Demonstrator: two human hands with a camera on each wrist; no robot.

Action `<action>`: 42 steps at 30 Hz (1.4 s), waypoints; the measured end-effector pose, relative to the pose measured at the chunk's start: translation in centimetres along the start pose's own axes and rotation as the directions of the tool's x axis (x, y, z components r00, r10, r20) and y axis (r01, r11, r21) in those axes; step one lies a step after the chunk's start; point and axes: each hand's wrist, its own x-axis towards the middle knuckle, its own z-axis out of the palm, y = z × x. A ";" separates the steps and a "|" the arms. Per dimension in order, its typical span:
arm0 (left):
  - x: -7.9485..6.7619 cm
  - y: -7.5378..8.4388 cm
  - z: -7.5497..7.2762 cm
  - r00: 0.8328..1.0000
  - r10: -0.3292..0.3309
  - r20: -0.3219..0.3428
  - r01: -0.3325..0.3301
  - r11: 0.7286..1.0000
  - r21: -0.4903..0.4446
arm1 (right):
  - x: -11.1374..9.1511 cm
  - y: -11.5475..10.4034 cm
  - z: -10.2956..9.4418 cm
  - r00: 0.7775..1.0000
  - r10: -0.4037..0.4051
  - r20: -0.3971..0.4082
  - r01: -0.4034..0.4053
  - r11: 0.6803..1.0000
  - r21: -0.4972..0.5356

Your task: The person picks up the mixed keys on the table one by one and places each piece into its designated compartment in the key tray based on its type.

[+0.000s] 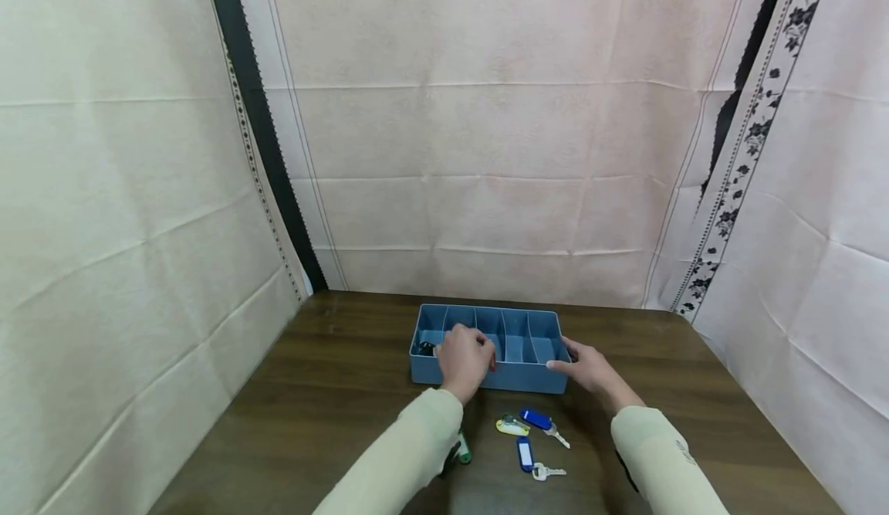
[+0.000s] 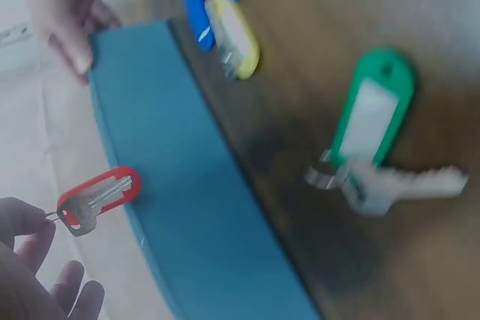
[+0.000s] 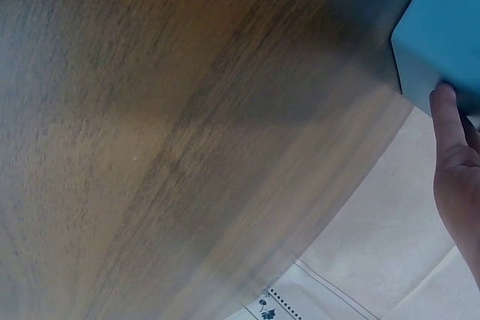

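Note:
A blue divided organizer box (image 1: 524, 377) stands on the table, its row of compartments facing up. Over its front edge, my left hand (image 1: 464, 360) pinches the metal ring of a red key tag (image 2: 134, 179). A silver key (image 2: 81, 215) hangs from that ring, in front of the tag in the left wrist view. My right hand (image 1: 590, 368) holds the box's right end, thumb at the front corner and fingers along the side. Something black (image 1: 426, 349) lies in the leftmost compartment, partly hidden by my left hand.
In front of the box lie a yellow key tag (image 1: 512, 427), a blue key tag (image 1: 535, 419) with a key, and another blue key tag (image 1: 525, 454) with a key. A green key tag (image 2: 381, 103) lies near my left forearm. Pale cloth (image 1: 486, 137) hangs behind the table (image 1: 333, 391).

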 end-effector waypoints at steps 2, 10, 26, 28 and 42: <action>0.9 -0.1 -0.6 1.000 0.005 -0.010 -0.005 1.000 -0.008 | 0.1 0.1 0.0 1.000 0.004 -0.001 -0.004 1.000 0.008; 4.4 -1.1 -2.8 0.996 0.052 -0.066 -0.054 0.998 -0.035 | 0.5 0.2 0.1 1.000 -0.001 -0.011 0.001 1.000 0.000; 8.9 -5.1 -1.4 0.997 -0.064 -0.040 0.060 0.994 -0.091 | 0.4 0.3 0.5 1.000 0.010 -0.025 -0.010 1.000 0.019; 9.2 -5.6 -1.2 0.998 -0.054 -0.016 0.052 0.993 -0.103 | 0.3 0.3 0.5 1.000 0.015 -0.027 -0.014 1.000 0.018; 9.6 -6.7 -2.0 0.995 -0.068 0.076 0.076 0.992 -0.104 | 0.2 0.3 0.2 0.999 0.018 -0.037 -0.017 1.000 0.020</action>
